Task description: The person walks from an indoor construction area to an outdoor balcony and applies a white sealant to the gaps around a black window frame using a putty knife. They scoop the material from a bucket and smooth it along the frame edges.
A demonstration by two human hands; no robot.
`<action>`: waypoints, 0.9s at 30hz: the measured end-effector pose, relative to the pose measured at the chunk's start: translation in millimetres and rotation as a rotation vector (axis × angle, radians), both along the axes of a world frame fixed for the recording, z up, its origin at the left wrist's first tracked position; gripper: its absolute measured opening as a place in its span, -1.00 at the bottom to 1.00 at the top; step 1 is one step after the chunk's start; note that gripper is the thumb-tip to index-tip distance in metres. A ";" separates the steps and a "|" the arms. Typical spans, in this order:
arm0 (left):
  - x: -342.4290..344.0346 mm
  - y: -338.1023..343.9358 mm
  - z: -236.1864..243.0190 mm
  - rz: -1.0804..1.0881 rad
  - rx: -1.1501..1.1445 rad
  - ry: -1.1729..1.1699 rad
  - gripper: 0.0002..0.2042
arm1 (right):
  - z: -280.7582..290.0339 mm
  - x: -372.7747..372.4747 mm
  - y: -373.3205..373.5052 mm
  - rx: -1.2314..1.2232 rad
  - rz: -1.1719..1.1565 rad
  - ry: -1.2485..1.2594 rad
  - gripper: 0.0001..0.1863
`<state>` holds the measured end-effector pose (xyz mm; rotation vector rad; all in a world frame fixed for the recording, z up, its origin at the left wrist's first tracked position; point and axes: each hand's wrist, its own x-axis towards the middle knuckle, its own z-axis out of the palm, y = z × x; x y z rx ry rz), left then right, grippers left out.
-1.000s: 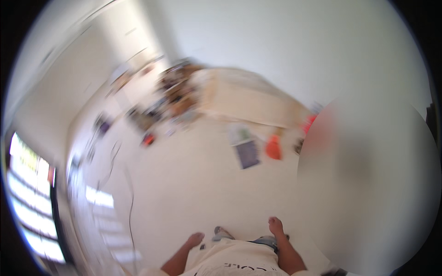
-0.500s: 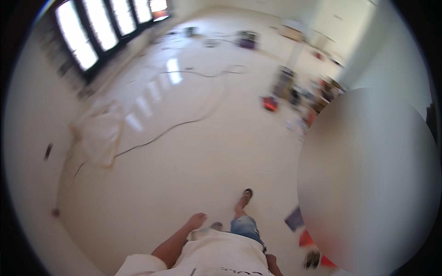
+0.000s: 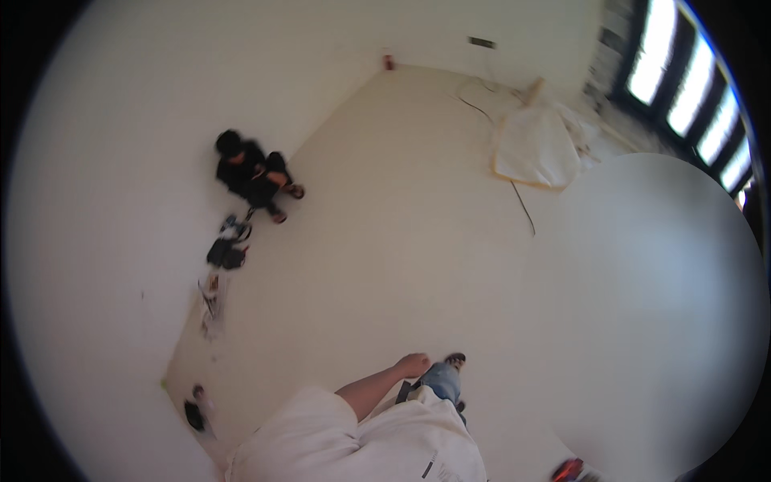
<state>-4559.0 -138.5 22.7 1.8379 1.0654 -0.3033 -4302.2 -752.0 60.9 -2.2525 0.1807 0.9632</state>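
Note:
My left hand (image 3: 414, 365) hangs in front of my white shirt (image 3: 409, 446), beside the leg of my blue denim shorts (image 3: 442, 379). Its back is toward me and the fingers are too blurred to tell their pose; no object shows in it. A dark sandal (image 3: 455, 359) on my foot appears just past the hand, on the pale floor (image 3: 385, 265). My right hand is out of sight.
A person in dark clothes (image 3: 249, 173) sits against the left wall, beside dark bags (image 3: 229, 251). Small items (image 3: 210, 305) line that wall. A whitish sheet (image 3: 538, 149) and a cable (image 3: 524, 209) lie far right, near windows (image 3: 691, 76). A large blurred patch covers the right side.
My view has swung left: the windows and sheet have moved from the left side to the right. The seated person has come into view; most of the floor clutter has left it.

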 end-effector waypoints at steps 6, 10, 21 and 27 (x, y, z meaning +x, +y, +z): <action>-31.4 -69.2 -58.3 0.088 -0.073 0.180 -0.51 | -7.2 180.2 131.1 0.058 0.003 0.022 -0.65; -37.3 -10.1 10.0 0.714 -0.064 0.213 -0.23 | -69.3 215.1 185.0 0.207 0.747 -0.120 -0.59; -165.7 -3.7 71.3 1.506 0.429 0.122 -0.10 | -13.5 342.9 373.8 -0.037 0.874 0.228 -0.62; -383.0 -224.0 82.5 2.036 0.455 0.491 -0.11 | -18.4 401.4 451.6 0.050 0.806 0.219 -0.64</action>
